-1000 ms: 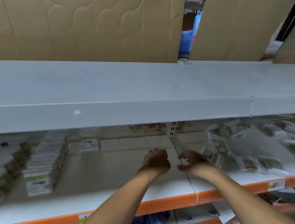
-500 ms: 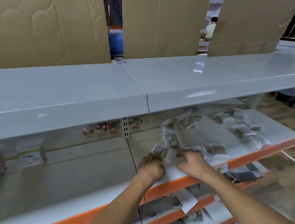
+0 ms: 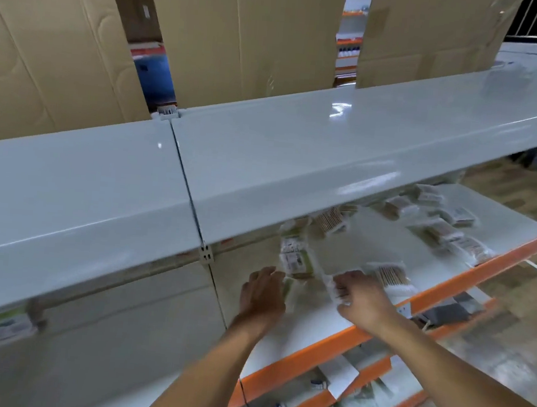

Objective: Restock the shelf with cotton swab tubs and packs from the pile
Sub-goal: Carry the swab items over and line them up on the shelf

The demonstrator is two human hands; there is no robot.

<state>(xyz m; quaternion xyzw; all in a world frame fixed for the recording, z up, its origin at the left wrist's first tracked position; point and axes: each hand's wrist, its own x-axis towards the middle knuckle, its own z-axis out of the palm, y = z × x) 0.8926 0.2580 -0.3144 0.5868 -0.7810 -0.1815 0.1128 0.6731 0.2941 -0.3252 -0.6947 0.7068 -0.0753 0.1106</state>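
Observation:
Both my hands reach onto a white shelf (image 3: 515, 221) with an orange front edge, where clear packs of cotton swabs lie scattered. My left hand (image 3: 262, 295) has straight fingers and touches a pack with a green label (image 3: 287, 289). Just beyond it lies another labelled pack (image 3: 296, 262). My right hand (image 3: 361, 297) curls its fingers round the edge of a clear pack of wooden-stick swabs (image 3: 390, 277). Several more packs (image 3: 446, 233) lie farther right on the same shelf, blurred.
A wide grey shelf (image 3: 264, 157) overhangs above the hands. Cardboard panels (image 3: 250, 29) stand behind it. Lower orange-edged shelves (image 3: 324, 399) hold more goods. A few packs (image 3: 9, 326) sit on the left section. Wood-pattern floor (image 3: 517, 309) lies right.
The view has swung right along the shelf. Both hands moved from the bare section onto the scattered packs; the right hand has closed on one and the left hand has opened flat.

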